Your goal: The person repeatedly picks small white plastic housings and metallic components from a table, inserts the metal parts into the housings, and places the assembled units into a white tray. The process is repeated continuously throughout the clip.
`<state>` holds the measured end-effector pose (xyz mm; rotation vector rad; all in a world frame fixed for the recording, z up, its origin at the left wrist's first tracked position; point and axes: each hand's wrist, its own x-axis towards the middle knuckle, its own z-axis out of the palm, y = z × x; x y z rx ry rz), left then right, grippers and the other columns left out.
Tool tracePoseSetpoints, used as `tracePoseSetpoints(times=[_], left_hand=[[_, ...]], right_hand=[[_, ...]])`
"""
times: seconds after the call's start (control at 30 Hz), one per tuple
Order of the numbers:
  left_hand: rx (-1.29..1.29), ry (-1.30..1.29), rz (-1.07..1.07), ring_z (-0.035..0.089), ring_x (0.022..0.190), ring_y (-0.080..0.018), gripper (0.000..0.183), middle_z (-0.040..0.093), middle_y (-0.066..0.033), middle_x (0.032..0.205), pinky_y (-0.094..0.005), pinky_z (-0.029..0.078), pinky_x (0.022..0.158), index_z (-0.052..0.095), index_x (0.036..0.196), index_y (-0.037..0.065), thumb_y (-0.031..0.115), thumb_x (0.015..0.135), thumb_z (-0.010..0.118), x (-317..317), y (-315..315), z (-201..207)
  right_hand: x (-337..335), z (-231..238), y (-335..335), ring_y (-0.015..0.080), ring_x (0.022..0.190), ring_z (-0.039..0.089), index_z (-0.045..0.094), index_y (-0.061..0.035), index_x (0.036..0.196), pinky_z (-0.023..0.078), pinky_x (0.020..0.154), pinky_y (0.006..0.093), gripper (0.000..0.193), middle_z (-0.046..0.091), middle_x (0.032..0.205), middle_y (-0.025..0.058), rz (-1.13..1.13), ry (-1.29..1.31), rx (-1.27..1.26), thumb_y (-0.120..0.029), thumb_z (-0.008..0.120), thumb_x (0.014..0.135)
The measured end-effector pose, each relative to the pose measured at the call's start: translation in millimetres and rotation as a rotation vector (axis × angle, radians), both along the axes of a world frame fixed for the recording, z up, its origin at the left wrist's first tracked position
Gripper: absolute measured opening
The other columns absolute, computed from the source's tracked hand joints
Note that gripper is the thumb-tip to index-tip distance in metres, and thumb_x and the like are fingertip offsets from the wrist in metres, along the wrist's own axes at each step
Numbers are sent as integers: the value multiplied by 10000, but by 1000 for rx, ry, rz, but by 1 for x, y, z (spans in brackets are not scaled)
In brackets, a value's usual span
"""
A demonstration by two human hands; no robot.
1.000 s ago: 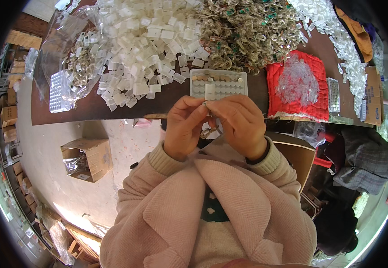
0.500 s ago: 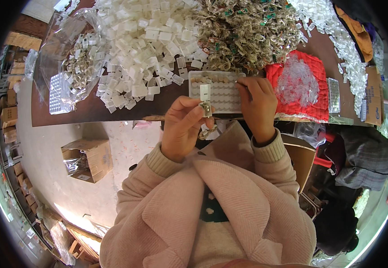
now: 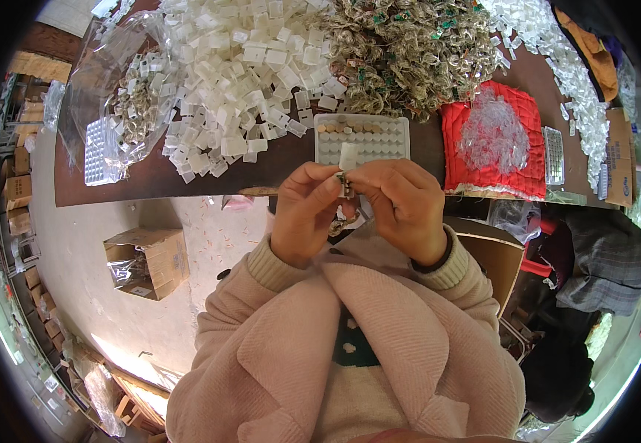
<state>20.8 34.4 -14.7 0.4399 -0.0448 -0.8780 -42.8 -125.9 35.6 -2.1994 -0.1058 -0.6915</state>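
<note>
Just in front of my chest, my left hand [image 3: 307,212] pinches a small circuit board [image 3: 345,184] between thumb and fingers. A translucent white plastic case [image 3: 348,156] stands up from its top, and a coil of clear-coated wire [image 3: 340,222] hangs below. My right hand [image 3: 404,207] is closed in a pinch against the same board; what its fingertips hold is hidden. Behind both hands lies a white plastic tray [image 3: 398,136] with rows of round pockets. Small coin-like discs [image 3: 350,128] sit in its far rows.
A heap of white plastic cases [image 3: 239,81] and a tangle of wired boards [image 3: 409,52] cover the table's far side. Clear plastic pieces [image 3: 492,133] lie on red cloth [image 3: 457,159]. At left are a clear bag [image 3: 77,96] and another tray [image 3: 101,153]. A cardboard box [image 3: 147,262] stands on the floor.
My right hand has left the tray and come left and nearer to me, meeting the board in my left hand. My left hand still holds the board.
</note>
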Motion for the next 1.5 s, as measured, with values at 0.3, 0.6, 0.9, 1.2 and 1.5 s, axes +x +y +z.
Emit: tracePoseSetpoints(times=[0.3, 0.6, 0.9, 1.2, 1.5], left_hand=[[31, 7, 88, 674, 875, -181, 120, 702, -107, 1015, -318, 561, 751, 645, 1088, 55, 50, 972, 618, -2, 1, 0], [86, 25, -25, 539, 592, -138, 105, 699, -124, 917, -296, 457, 665, 659, 1025, 65, 131, 943, 659, -9, -4, 12], [-38, 85, -96, 600, 1049, -176, 325, 606, -64, 1175, -348, 506, 938, 545, 1238, 78, 249, 977, 633, -10, 2, 6], [-2, 204, -4, 617, 1054, -122, 270, 639, -39, 1154, -308, 513, 890, 579, 1180, 70, 244, 983, 641, -20, -5, 5], [136, 134, 1, 628, 1065, -169, 287, 639, -32, 1128, -348, 525, 899, 548, 1208, 123, 310, 1000, 611, -34, -9, 10]], right_hand=[[-8, 1, 11, 285, 801, 674, 719, -24, 1077, 531, 727, 372, 319, 709, 1006, 129, 11, -41, -47, -72, 766, 766], [2, -6, 9, 74, 805, 664, 688, 31, 1064, 528, 674, 221, 181, 718, 907, 68, -47, 351, 1005, -47, 708, 901], [0, -5, 2, 331, 1057, 672, 706, 21, 1021, 528, 929, 407, 304, 696, 1077, 172, 263, -146, 401, 127, 718, 736], [2, -14, 10, 324, 1045, 674, 698, 10, 995, 537, 901, 396, 312, 692, 1076, 164, 178, -217, 293, 155, 691, 718], [-11, -12, 0, 379, 1102, 652, 683, 14, 1094, 524, 931, 440, 318, 673, 1169, 212, 160, -244, 125, 36, 687, 776]])
